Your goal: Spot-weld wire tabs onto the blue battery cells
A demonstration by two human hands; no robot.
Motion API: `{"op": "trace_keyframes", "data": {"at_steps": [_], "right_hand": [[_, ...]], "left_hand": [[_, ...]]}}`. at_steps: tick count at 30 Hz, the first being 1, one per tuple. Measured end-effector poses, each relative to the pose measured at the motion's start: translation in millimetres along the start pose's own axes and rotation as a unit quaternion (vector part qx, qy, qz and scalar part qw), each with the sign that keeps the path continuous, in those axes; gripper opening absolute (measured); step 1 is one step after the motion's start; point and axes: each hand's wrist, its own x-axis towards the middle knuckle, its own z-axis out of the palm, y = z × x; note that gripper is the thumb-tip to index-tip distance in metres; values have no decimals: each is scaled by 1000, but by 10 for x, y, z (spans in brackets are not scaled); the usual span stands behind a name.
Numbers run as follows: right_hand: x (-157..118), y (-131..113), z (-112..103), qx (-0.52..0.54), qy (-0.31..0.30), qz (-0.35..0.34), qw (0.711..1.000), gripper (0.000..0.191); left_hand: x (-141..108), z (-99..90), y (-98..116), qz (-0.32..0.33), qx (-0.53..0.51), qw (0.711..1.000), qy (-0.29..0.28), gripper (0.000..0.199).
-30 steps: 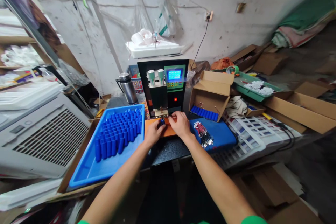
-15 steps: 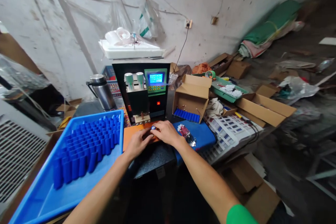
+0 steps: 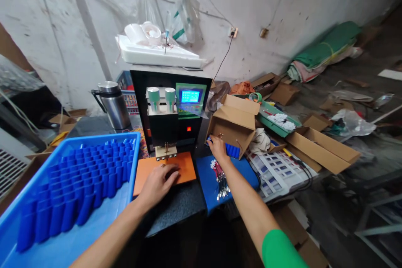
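Note:
My right hand (image 3: 216,146) is at the left front of an open cardboard box (image 3: 232,111), its fingers closed on a blue-wrapped battery cell (image 3: 209,137), mostly hidden by them. Beside it in the box lies a row of the same blue cells (image 3: 233,150). My left hand (image 3: 159,182) lies on an orange board (image 3: 185,167), fingers stretched out and thumb apart, with nothing seen in it. Just above those fingertips are the electrode pins (image 3: 166,149) of a black spot welder (image 3: 163,127) with a lit screen. Red and black wire leads (image 3: 220,178) lie on a blue cloth (image 3: 241,178).
A blue tray (image 3: 135,163) of many upright blue cells stands on the left. Behind it is a steel jug (image 3: 114,106). To the right are a green tray (image 3: 266,121) of white parts, a white plastic crate (image 3: 276,171) and a long open carton (image 3: 323,146).
My right hand has gone from the orange board to the cardboard box, carrying a blue cell. My left hand stays on the board with its fingers straighter. The view has shifted slightly.

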Motion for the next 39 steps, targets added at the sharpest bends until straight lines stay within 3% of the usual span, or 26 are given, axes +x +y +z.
{"op": "trace_keyframes", "data": {"at_steps": [4,8,16,21,23,32,39], "right_hand": [[-64,110,152,-42,-24,-23,999,26],[-46,123,139,-38,-15,-31,999,24],[-167,77,-253,86,55,43,994,32],[-447,238,-473,106,-106,137,979,23],[-540,275,-506,101,-136,152,974,22],[-769,160,-514,95,-148,168,970,17],[-823,150,-512,93,-148,161,971,30]], "left_hand": [[-3,23,-15,4,3,1000,3,32],[16,43,-31,13,0,1000,2,31],[57,74,-78,9,-21,1000,-2,30],[93,54,-54,11,-22,1000,-2,32],[104,47,-49,15,-23,1000,1,33],[106,19,-37,13,-25,1000,8,33],[109,18,-35,11,-29,999,13,32]]}}
